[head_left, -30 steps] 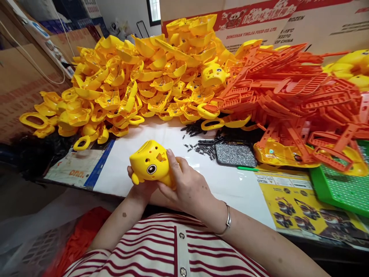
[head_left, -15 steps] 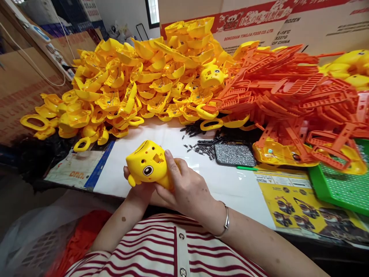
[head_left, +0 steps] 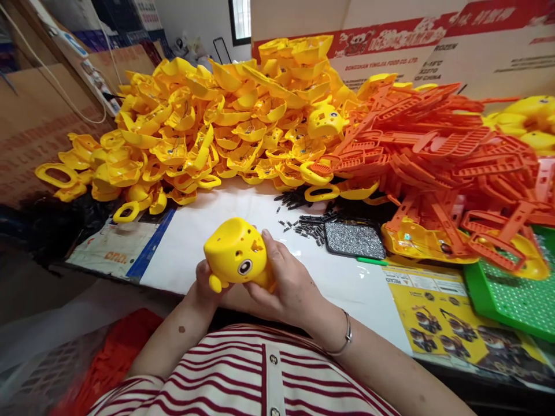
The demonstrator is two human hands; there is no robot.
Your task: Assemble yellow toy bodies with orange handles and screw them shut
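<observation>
A yellow plastic toy shell (head_left: pixel 236 251) with a round black-and-white eye and several small holes is held between both hands, over the near part of the white table top (head_left: pixel 182 254). My left hand (head_left: pixel 208 282) grips it from below and the left, most of its fingers hidden behind it. With the thumb along its right side, my right hand (head_left: pixel 286 283) wraps round the shell's lower right end. Beyond the hands lie small black parts (head_left: pixel 310 226), loose in a heap, beside a dark tray of tiny silvery pieces (head_left: pixel 354 238).
A tall heap of yellow toy shells (head_left: pixel 243 127) spans the back. Right of it are piled orange plastic parts (head_left: pixel 433 138). A green perforated tray (head_left: pixel 481 294) stands at the right edge, near a green pen-like stick (head_left: pixel 372 261). Behind rises a large carton (head_left: pixel 390 34).
Both hands have shifted slightly right and toward me with the toy shell. It has been turned, so its smooth top now shows more. The view has tilted a little.
</observation>
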